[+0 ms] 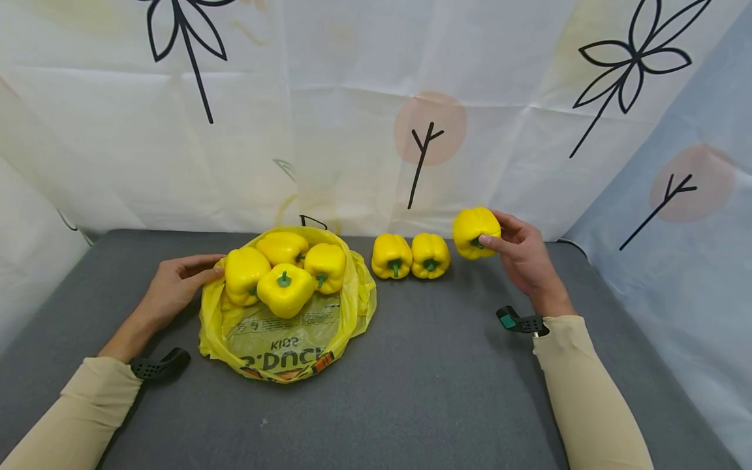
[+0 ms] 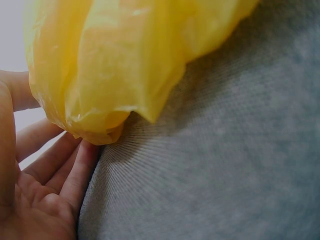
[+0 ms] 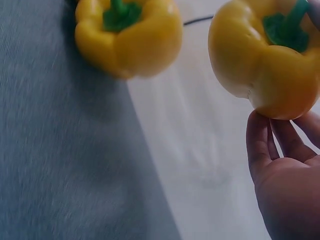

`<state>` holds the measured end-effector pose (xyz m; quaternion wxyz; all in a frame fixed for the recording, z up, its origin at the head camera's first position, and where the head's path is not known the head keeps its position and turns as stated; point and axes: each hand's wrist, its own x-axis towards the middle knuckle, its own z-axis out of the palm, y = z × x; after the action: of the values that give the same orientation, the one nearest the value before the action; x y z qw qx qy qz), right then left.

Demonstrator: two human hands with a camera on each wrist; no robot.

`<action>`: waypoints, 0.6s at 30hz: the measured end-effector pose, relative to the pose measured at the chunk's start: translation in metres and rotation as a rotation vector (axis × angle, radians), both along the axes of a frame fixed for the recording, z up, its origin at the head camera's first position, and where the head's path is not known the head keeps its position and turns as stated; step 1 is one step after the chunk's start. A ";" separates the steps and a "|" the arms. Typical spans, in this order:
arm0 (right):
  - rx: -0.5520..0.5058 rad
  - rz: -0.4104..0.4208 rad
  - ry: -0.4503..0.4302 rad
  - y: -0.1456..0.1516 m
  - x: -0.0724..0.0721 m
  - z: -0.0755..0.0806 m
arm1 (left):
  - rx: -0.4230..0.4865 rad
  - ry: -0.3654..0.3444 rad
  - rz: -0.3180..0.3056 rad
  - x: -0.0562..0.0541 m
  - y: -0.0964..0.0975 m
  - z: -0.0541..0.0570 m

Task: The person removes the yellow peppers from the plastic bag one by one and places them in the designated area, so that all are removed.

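A yellow pepper (image 1: 474,228) with a green stem is held up above the far edge of the table, near its right end, in the right hand (image 1: 523,258), whose thumb and fingers are bent around it. Just to its left, two more peppers (image 1: 431,256) rest side by side on the grey table (image 1: 429,378), stems facing the person. Further left stands a yellow plastic bag (image 1: 361,287), its mouth spread wide, with four peppers (image 1: 286,290) clustered toward its far side. The left hand (image 1: 179,287) pinches the bag's left rim between thumb and fingers. Behind the table hangs a pale cloth (image 1: 341,143) printed with black plant outlines.
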<state>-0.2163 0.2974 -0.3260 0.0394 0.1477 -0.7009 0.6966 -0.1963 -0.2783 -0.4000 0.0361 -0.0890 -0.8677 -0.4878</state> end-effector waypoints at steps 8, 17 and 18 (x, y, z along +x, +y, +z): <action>0.090 -0.038 -0.063 0.014 -0.008 -0.020 | -0.006 0.003 -0.005 -0.001 -0.001 0.000; 0.137 -0.053 -0.152 0.023 -0.015 -0.041 | -0.002 0.005 -0.007 0.001 0.000 0.002; 0.139 -0.053 -0.161 0.023 -0.016 -0.043 | -0.002 0.006 -0.008 0.001 0.000 0.002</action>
<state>-0.2322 0.3208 -0.3685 -0.0091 0.0748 -0.7523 0.6545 -0.1958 -0.2784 -0.3984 0.0368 -0.0940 -0.8677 -0.4867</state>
